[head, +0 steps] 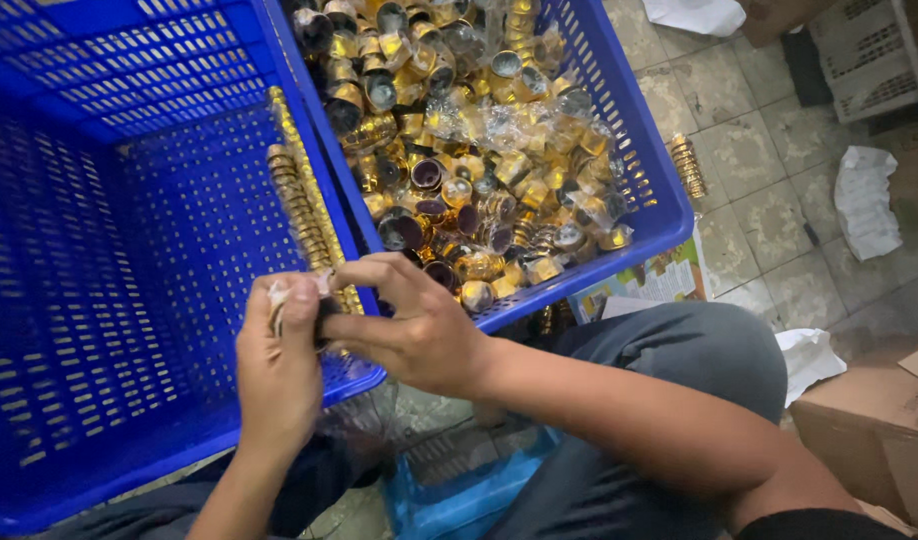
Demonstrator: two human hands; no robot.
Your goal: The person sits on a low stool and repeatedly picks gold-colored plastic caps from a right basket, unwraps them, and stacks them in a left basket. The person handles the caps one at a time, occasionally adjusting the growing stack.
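Observation:
My left hand (pixel 279 360) and my right hand (pixel 409 325) meet over the near corner of a large blue slatted crate (pixel 109 300). Together they grip a small gold cap in clear wrap (pixel 322 290), mostly hidden by my fingers. Stacked rows of gold caps (pixel 299 195) lean against that crate's right wall. A second blue crate (pixel 651 215) to the right is heaped with loose gold caps and clear plastic wrappers (pixel 459 150).
My knee in grey trousers (pixel 679 350) sits below the right crate. A short stack of gold caps (pixel 687 165) lies on the tiled floor. Crumpled white paper (pixel 864 200), a cardboard box (pixel 879 420), a printed leaflet (pixel 659 280) and a blue lid (pixel 459 480) lie around.

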